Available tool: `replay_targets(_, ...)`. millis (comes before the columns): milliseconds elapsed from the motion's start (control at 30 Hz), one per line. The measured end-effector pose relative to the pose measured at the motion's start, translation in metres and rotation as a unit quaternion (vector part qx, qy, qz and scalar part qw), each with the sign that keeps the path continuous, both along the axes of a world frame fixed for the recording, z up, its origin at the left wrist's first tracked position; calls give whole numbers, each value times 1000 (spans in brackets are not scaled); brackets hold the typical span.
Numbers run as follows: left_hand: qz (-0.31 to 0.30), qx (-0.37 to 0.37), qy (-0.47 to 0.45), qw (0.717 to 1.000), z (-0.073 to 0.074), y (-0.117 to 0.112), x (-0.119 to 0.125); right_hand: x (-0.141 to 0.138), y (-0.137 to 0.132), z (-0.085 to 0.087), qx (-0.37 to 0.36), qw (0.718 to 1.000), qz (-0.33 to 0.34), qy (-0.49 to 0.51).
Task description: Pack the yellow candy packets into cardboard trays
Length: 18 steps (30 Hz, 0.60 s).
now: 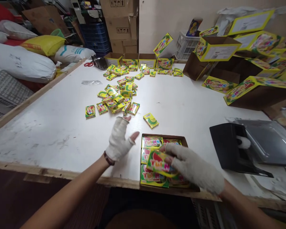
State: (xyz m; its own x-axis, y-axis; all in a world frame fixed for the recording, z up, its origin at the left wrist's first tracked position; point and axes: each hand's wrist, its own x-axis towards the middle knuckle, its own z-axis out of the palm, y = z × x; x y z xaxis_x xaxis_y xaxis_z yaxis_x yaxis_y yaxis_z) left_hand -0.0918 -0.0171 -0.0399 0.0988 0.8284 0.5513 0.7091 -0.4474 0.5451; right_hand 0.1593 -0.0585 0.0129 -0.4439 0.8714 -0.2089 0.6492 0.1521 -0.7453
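An open display box stands at the table's front edge, lined with small yellow-green candy packs marked TWINS. Over it, my right hand, in a white fingerless glove, grips one candy pack between thumb and fingers. The pack is slightly tilted above the others. To the left of the box, my left hand, gloved the same way, is empty, with thumb and fingers apart. A heap of loose candy packs lies just beyond its fingertips. A single pack rests between that heap and the box.
More packs lie before a row of open cartons at the back. Empty display boxes pile up at the right. A black tape dispenser sits at the right edge, red scissors at the far left. White sacks lie beyond the table.
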Motion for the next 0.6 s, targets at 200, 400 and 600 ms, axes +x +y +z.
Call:
replay_targets(200, 130, -135, 107, 976, -28, 68, -27, -23, -59, -59, 225, 972, 25, -60)
replay_targets(400, 135, -200, 201, 950, -40, 106, 17, -25, -63, -48, 135, 967, 172, -128)
replay_targets(600, 138, -253, 255, 923, -49, 137, 7, -1, -7, -24, 129, 991, -19, 14)
